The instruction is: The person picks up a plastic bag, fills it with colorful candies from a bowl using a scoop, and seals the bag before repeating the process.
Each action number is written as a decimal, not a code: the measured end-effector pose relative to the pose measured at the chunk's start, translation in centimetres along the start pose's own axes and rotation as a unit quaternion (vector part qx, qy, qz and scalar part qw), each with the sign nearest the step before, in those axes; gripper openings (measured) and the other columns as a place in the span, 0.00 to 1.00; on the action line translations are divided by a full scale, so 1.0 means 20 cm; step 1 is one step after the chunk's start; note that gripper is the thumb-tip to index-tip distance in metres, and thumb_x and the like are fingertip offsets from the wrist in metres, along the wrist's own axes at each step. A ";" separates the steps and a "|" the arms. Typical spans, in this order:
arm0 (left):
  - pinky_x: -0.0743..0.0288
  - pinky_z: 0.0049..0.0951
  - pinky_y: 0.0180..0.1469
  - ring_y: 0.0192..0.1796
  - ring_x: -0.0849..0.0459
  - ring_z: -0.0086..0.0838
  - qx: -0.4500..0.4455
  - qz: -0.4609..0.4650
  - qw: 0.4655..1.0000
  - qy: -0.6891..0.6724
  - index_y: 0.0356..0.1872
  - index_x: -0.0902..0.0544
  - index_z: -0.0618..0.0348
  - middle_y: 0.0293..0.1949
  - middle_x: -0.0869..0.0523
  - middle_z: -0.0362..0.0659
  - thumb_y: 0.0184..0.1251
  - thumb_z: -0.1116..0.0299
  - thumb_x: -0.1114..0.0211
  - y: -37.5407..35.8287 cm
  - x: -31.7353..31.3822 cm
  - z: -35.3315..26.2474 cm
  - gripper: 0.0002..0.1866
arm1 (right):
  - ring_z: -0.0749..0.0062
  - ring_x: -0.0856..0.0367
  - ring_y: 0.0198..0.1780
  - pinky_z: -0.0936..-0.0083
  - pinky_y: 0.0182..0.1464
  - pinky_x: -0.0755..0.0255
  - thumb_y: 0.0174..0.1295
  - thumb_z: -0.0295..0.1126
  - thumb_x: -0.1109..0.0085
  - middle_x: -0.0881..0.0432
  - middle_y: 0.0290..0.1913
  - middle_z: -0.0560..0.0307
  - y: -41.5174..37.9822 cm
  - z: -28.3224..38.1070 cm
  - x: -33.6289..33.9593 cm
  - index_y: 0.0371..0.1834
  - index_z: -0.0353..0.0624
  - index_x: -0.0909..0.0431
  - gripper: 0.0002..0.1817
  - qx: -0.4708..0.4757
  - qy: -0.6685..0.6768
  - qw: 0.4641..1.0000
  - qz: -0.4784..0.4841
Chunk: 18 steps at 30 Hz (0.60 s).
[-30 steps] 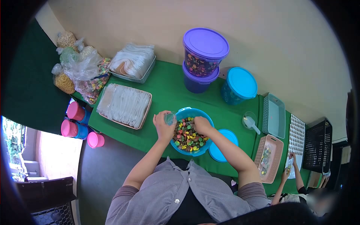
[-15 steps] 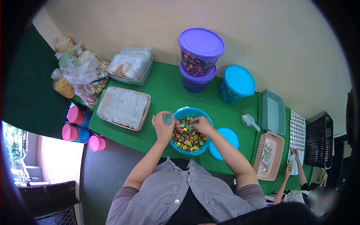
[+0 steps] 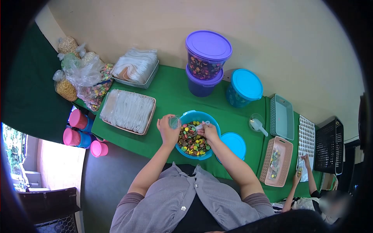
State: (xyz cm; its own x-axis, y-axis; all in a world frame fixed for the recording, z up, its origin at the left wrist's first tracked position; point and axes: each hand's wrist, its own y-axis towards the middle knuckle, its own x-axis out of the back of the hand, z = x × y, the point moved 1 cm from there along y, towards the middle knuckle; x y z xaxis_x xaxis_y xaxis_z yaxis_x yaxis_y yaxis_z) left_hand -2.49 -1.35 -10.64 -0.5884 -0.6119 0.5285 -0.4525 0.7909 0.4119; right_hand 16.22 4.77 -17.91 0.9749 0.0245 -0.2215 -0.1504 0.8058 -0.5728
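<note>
A blue tub (image 3: 215,126) full of colourful round pieces (image 3: 190,144) stands on the green table in front of me. At its upper left rim my left hand (image 3: 168,130) is closed around a small clear cup (image 3: 174,122). Over the right part of the tub my right hand (image 3: 208,132) grips a whitish scoop (image 3: 199,126), which reaches toward the pieces. The scoop's far end is hard to make out.
A blue lid (image 3: 233,145) lies right of the tub. Left are trays of plastic bags (image 3: 128,110); behind stand purple buckets (image 3: 204,85) and a blue bucket (image 3: 244,89). A pink basket (image 3: 285,155) and a co-worker's hands (image 3: 297,178) are at right.
My right hand has turned and shifted slightly, and the scoop's handle now shows above its fingers. My left hand holds the cup in nearly the same place.
</note>
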 end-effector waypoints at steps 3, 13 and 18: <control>0.42 0.46 0.67 0.50 0.22 0.39 -0.013 -0.017 1.000 0.012 0.44 0.24 0.57 0.42 0.20 0.44 0.51 0.69 0.29 0.00 0.03 0.00 0.19 | 0.74 0.18 0.28 0.80 0.31 0.19 0.73 0.39 0.50 0.19 0.35 0.51 -0.04 0.02 0.01 0.45 0.34 0.27 0.16 0.012 0.022 1.000 -0.003; 0.27 0.30 0.50 0.45 0.20 0.32 0.003 -0.074 0.981 -0.179 0.47 0.26 0.62 0.42 0.21 0.46 0.53 0.73 0.29 0.21 0.37 -0.36 0.21 | 0.79 0.23 0.27 0.82 0.28 0.27 0.73 0.38 0.51 0.22 0.30 0.57 -0.45 0.32 0.05 0.44 0.38 0.27 0.13 0.090 0.106 0.990 -0.029; 0.25 0.31 0.50 0.44 0.18 0.29 -0.042 0.156 0.966 -0.204 0.49 0.26 0.59 0.40 0.18 0.44 0.50 0.69 0.26 0.23 0.38 -0.50 0.25 | 0.79 0.25 0.28 0.81 0.30 0.28 0.72 0.35 0.51 0.23 0.30 0.59 -0.57 0.50 0.15 0.46 0.37 0.27 0.12 0.169 0.150 0.972 -0.060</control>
State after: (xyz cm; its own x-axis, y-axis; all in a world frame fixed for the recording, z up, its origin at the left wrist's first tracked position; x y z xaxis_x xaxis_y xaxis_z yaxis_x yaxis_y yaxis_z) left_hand -2.44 -2.35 2.73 -0.9102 -0.2786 0.3066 -0.1654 0.9229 0.3477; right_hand 22.48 1.59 -4.17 0.8829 -0.2144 -0.4178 0.0736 0.9419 -0.3278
